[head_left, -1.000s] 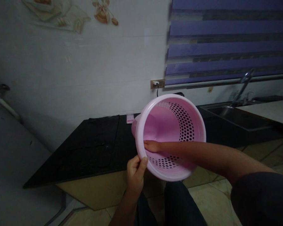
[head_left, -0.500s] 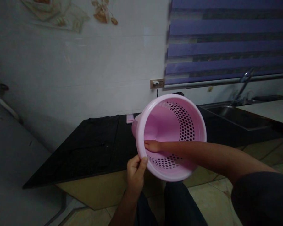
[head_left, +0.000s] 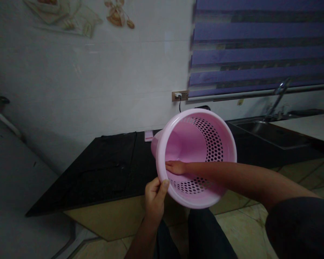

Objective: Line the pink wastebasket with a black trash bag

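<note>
Pink perforated basket (head_left: 191, 138), left hand (head_left: 154, 198) pinching smooth round rim (head_left: 161, 154), right hand (head_left: 176, 167) flat inside

I see a blk countertop (head_left: 108, 172) beyond the L fingers (head_left: 164, 186), w/ a small pink-and-white card (head_left: 148, 135) near the wall. Farther back, slightly R of those fingers, I've a wall socket (head_left: 184, 96) w/ white plug (head_left: 178, 95); upper R, a purple-striped blind (head_left: 259, 57); far R, steel sink (head_left: 270, 133) + faucet (head_left: 279, 96).

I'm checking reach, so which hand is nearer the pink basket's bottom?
Right. The right hand is inside the basket; the left hand grips the rim, farther from the bottom.
</note>
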A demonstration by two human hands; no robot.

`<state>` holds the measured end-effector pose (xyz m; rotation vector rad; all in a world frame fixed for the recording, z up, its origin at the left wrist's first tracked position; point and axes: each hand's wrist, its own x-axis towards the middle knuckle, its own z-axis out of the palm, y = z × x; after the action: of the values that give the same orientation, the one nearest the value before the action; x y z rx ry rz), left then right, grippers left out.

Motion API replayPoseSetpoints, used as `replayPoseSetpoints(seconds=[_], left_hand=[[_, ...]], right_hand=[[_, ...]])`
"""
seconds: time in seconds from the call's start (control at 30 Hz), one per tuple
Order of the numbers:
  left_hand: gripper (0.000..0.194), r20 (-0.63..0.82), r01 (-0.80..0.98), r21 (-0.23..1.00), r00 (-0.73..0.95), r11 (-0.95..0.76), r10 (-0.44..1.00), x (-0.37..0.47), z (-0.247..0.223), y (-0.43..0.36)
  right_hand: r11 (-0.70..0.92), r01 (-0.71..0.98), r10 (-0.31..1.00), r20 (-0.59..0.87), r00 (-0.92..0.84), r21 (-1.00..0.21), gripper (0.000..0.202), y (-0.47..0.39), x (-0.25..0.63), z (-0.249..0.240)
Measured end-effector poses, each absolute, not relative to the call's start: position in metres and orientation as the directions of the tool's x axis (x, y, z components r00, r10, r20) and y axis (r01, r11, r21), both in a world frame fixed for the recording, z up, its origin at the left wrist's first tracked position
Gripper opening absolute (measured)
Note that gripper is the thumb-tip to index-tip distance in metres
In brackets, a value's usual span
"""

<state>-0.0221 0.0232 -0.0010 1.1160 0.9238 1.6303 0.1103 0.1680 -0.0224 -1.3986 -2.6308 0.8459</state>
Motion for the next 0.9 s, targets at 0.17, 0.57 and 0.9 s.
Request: replayPoseSetpoints(seconds=[0.17,0.57,0.9], left_hand=[[0.045,0.26,-0.275,0.915,-0.162,-0.296,0.952,-0.0217,-0.0017,0.0229],[0.046,0.245,-0.263,0.92,-0.2,-0.292,0.949,-0.0214,-0.0006,0.0239],[0.045,0.222,-0.273,0.92,-0.226,-0.28,0.949,-0.0201,0.0035,0.0224]], right_hand=[[0.448,0.751,0.781,-0.196,-0.593,-0.485,0.06,0.1676,0.1108,-0.0227],[0.471,0.746,0.756,-0.221,-0.616,-0.471,0.062,0.1669,0.1121,-0.0201],[0.481,0.749,0.75,-0.229,-0.621,-0.456,0.062,0.1661,0.1153,-0.0179]])
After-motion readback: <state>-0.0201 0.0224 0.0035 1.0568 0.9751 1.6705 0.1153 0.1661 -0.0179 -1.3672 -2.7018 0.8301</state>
